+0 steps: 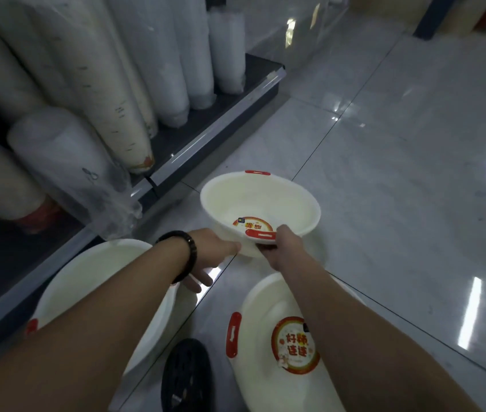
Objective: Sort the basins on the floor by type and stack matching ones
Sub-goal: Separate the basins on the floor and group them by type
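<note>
Along the left side a dark low shelf (220,120) carries tall stacks of white basins wrapped in plastic (87,84), leaning back towards the far left. Near its edge, on the glossy tiled floor (399,173), sits a large white basin (93,292), open side up and partly hidden under the person's left forearm, which wears a black bead bracelet (188,254). The left hand (206,254) reaches forward to the near side of a smaller white basin with red handles (259,209); one finger lies stretched along the basin's outer wall while the others hang loose and spread below it. This basin is tilted, its mouth turned towards us, a round sticker on its bottom. The right hand (283,242) has its fingers closed over the near red handle, gripping the rim. A black shoe (186,376) shows at the near centre. To its right, under the right forearm, a third white basin with a red handle and a big round label (265,352) lies on the floor.
</note>
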Available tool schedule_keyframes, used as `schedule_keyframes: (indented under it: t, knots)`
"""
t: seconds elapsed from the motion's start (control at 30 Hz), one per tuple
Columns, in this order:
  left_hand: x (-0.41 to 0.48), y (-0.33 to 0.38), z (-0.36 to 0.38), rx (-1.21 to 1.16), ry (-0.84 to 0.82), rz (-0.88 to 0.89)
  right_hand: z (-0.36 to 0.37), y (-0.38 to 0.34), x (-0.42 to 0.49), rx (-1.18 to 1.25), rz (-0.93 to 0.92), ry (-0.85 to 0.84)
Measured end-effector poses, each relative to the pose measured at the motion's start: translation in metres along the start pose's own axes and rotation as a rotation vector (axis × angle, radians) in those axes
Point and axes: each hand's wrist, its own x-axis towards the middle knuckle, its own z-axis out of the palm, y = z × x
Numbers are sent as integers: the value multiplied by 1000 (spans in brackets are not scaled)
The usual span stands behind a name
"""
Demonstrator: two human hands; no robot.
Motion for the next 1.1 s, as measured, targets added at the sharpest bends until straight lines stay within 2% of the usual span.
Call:
schedule_keyframes:
  t: [0.17, 0.3, 0.37, 0.43, 0.5, 0.6, 0.67, 0.73, 0.8, 0.87, 0.93, 1.03, 1.1]
  knots:
    - [-14, 3, 8, -481, 76, -49, -17, 17, -105, 58, -101, -63]
    - [-31, 8, 36, -885, 336, 17, -50, 14, -175, -15, -205, -129]
    - [-44, 13, 48, -958, 413, 99, -74, 5, -198, -105, -233, -162]
    - [-59, 15, 53, -922, 381, 159, -106, -12, -214, -217, -247, -169]
    - [-73, 13, 48, -800, 393, 196, -145, -36, -224, -275, -313, -108]
    - [-88, 2, 35, -480, 476, 268, -200, -75, -235, -231, -507, 60]
    - [-99, -7, 33, -278, 470, 327, -230, -93, -241, -294, -607, 133]
    - [-107, -14, 39, -88, 468, 374, -255, -100, -244, -380, -652, 149]
    - [-112, -16, 52, -1, 460, 410, -275, -93, -240, -496, -692, 155]
    - [-110, -18, 68, -53, 480, 418, -291, -79, -229, -618, -760, 235]
    - [-105, -28, 85, -234, 501, 386, -304, -65, -214, -675, -779, 305]
    - [-89, -60, 116, -468, 425, 300, -314, -54, -201, -711, -742, 297]
    - [-75, -84, 139, -476, 377, 248, -316, -49, -193, -769, -743, 297]
